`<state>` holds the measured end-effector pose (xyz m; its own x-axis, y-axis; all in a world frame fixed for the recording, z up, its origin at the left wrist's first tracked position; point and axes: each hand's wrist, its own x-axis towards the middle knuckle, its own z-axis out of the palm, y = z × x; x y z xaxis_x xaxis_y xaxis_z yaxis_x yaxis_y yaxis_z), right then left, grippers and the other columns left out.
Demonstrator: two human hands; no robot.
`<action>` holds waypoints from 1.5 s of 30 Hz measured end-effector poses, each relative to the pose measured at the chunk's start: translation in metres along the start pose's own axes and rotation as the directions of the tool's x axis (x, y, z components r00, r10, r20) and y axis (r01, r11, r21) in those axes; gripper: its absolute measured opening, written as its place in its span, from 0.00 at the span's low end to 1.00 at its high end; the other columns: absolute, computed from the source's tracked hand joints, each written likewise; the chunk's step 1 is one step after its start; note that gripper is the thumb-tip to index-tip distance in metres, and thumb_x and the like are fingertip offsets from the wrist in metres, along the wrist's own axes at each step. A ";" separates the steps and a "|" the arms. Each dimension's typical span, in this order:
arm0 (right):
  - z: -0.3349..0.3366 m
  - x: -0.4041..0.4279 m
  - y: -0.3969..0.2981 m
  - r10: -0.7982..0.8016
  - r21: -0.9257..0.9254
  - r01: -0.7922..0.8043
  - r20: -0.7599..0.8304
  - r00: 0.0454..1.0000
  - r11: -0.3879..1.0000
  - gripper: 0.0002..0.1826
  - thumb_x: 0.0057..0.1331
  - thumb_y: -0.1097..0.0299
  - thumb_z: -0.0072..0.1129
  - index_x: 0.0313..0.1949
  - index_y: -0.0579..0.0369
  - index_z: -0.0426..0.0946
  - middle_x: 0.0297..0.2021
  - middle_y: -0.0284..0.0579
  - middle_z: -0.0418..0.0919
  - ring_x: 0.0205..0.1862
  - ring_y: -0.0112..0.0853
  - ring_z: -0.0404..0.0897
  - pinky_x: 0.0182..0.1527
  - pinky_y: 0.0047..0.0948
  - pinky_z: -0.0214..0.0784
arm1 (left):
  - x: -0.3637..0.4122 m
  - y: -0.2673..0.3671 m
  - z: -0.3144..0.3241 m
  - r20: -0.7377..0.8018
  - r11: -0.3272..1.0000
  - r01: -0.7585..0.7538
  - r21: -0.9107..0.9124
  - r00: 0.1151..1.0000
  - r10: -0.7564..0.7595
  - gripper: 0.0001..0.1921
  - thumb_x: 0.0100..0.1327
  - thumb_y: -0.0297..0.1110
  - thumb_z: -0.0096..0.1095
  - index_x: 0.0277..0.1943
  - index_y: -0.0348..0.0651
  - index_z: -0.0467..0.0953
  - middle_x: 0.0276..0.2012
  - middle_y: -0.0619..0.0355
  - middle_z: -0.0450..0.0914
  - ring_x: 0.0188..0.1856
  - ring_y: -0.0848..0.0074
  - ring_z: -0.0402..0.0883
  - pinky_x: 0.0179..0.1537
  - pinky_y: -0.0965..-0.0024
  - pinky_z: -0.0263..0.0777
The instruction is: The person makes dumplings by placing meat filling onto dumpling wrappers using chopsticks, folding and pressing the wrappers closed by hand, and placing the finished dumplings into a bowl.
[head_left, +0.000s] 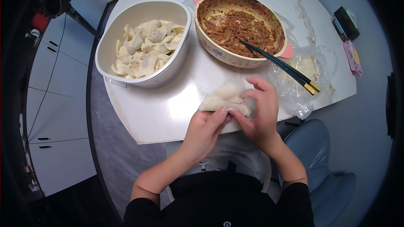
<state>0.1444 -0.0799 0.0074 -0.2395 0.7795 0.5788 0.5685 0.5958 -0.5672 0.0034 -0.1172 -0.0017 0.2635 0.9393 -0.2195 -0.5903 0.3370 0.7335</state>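
Near the table's front edge, my left hand (203,129) and my right hand (260,113) both grip a dough wrapper (221,99), their thumbs almost touching at its near edge. Whether filling lies inside the wrapper is hidden. Folded wontons (151,45) are heaped in a white plastic tub (99,58) at the upper left. Above my right hand stands a flowered bowl (217,53) with pink handles, holding ground meat filling (238,33). Black chopsticks with gold ends (284,69) rest in it and over its rim. More wrappers (304,67) lie in a clear plastic bag (296,97) to the right.
The marble-patterned table (148,113) extends beyond the tub and bowl. A tissue box (346,22) and a pink packet (352,58) are beyond its right side. A blue-grey chair (311,151) stands at the lower right, and white cabinets (60,110) are at the left.
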 end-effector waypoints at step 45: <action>-0.002 -0.005 -0.001 0.315 0.520 -0.387 0.226 0.922 0.761 0.05 0.53 0.78 0.59 0.30 0.59 0.73 0.24 0.36 0.71 0.25 0.19 0.68 0.26 0.15 0.60 | 0.009 0.008 -0.007 0.167 0.926 -0.106 0.362 0.985 0.047 0.17 0.61 0.28 0.51 0.52 0.33 0.64 0.39 0.58 0.75 0.39 0.82 0.75 0.43 0.79 0.68</action>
<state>0.1470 -0.0849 0.0064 -0.2194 0.9498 0.2229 0.1162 0.2523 -0.9606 -0.0050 -0.1059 -0.0021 0.3595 0.9302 -0.0740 -0.2984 0.1898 0.9354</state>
